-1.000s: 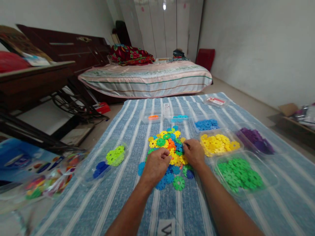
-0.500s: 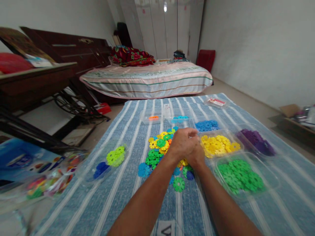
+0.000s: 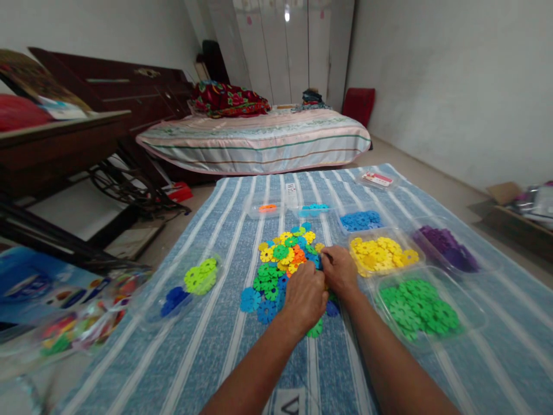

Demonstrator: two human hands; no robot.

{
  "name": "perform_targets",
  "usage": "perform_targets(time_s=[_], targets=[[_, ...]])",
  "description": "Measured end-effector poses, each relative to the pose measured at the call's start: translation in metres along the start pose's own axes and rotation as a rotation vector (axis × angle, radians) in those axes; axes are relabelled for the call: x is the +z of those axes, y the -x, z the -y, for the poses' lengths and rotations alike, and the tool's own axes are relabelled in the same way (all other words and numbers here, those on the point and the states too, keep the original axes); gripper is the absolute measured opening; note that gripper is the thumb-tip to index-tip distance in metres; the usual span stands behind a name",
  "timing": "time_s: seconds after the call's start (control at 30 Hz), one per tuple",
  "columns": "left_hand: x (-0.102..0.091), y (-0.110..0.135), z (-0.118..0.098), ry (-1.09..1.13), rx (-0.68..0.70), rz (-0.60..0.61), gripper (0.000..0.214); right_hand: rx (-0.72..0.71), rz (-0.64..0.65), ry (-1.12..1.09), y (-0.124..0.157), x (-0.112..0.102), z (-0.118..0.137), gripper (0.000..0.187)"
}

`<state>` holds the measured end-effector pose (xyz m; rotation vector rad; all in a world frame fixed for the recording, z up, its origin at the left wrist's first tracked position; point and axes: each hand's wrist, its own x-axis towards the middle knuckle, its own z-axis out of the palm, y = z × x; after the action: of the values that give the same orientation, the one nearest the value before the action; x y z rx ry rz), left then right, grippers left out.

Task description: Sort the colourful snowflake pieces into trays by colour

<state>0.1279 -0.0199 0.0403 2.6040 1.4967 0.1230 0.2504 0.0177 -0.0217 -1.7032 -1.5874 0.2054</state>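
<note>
A heap of plastic flower-shaped discs (image 3: pixel 283 259) in yellow, green, blue and orange lies in the middle of a blue striped cloth (image 3: pixel 207 357). My left hand (image 3: pixel 305 300) rests knuckles-up on the near right part of the heap, fingers curled down onto the discs. My right hand (image 3: pixel 341 271) sits just beside it at the heap's right edge, fingers pinched together over a dark blue disc. The two hands touch. What lies under either palm is hidden.
Clear trays ring the heap: yellow discs (image 3: pixel 380 253), green discs (image 3: pixel 421 308), purple discs (image 3: pixel 447 248), blue discs (image 3: pixel 360 219), and lime and dark blue discs (image 3: pixel 196 279) on the left. A bag of toys (image 3: pixel 82 320) lies far left. A mattress (image 3: pixel 259 138) lies behind.
My left hand rose over toward the yellow tray half a second ago, then came back down onto the near right of the heap. My right hand stayed at the heap's right edge.
</note>
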Motion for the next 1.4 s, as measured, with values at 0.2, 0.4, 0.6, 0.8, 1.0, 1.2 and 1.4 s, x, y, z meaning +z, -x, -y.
perform_targets(time_s=[0.2,0.4,0.6,0.8,1.0,1.2,1.4], targets=[[-0.002,-0.002,0.0,-0.051,0.041,0.001,0.022,0.002,0.012,0.018,0.0,-0.001,0.0,0.018],[-0.006,0.0,-0.001,-0.075,0.029,0.025,0.029,0.007,0.012,0.024,-0.001,0.0,0.0,0.018],[-0.005,0.005,0.013,-0.072,0.076,-0.016,0.025,0.017,0.017,-0.007,-0.001,0.0,0.0,0.021],[-0.01,0.007,0.025,-0.023,0.021,-0.098,0.023,0.017,0.003,0.004,-0.001,-0.001,0.002,0.024],[-0.005,0.001,0.015,-0.023,0.055,-0.045,0.016,0.015,0.002,0.021,0.0,0.0,0.0,0.023],[-0.02,-0.003,0.028,0.071,-0.037,-0.039,0.02,0.006,0.006,0.023,-0.001,-0.002,0.001,0.024],[-0.042,-0.024,0.022,0.478,-0.103,-0.028,0.022,0.05,0.012,0.054,0.001,-0.003,0.004,0.021]])
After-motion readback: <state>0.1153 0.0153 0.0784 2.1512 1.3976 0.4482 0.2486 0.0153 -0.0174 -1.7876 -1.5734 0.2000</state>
